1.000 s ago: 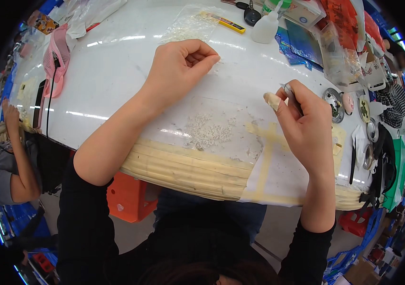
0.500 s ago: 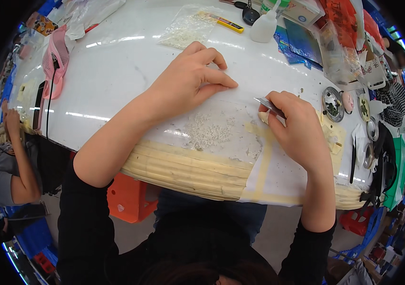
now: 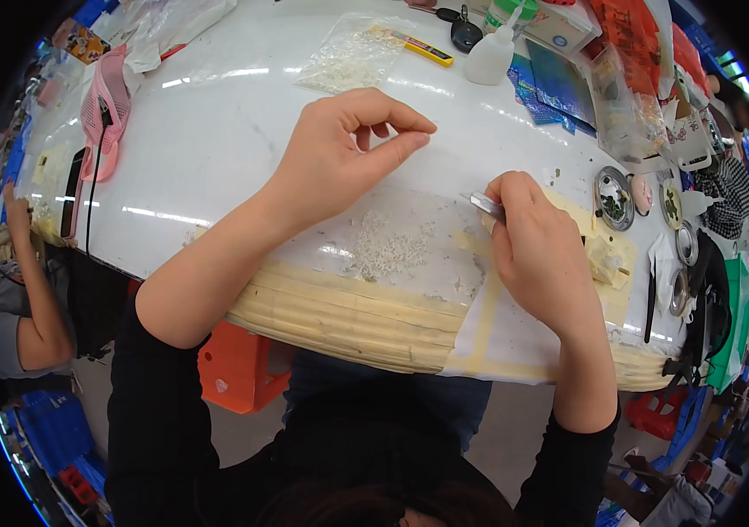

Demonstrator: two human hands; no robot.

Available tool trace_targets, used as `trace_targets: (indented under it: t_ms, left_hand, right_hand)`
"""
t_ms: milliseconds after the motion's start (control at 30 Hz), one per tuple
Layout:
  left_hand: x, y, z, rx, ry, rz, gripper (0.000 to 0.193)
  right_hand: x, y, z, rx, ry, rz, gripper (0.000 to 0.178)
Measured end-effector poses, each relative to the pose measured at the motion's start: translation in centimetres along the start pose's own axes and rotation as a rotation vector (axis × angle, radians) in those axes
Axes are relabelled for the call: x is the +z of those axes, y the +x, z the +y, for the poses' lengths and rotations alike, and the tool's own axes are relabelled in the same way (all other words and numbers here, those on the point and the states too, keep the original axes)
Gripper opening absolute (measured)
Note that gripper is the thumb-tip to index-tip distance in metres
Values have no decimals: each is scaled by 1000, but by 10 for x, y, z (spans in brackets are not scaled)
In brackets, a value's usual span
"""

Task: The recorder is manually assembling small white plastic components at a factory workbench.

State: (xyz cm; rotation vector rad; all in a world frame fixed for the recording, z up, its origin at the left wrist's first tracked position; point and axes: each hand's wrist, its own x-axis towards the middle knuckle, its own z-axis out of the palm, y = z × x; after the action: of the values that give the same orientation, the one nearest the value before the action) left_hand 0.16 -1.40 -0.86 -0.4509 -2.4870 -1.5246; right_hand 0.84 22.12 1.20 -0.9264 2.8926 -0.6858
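Change: left hand (image 3: 339,158) has lifted off the white granule pile (image 3: 388,246), fingertips pinched (contents too small to tell).
Right hand (image 3: 537,250): closed on metal tweezers (image 3: 486,206), near the bench's (image 3: 216,176) front edge.

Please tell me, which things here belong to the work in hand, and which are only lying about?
In use: left hand, right hand, metal tweezers, pile of tiny white pieces.

Lying about: yellow utility knife, white squeeze bottle, pink mesh thing, round metal tin.

The right hand (image 3: 537,255) hides most of a metal tool (image 3: 485,205); anything pinched in the left hand (image 3: 348,154) is too small to tell.
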Motion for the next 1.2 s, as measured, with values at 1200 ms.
trace_targets:
  t_ms: [1200]
  left_hand:
    - [15,-25,30,-245,-609,-124,12]
  right_hand:
    - [7,7,-7,-182,177,278,28]
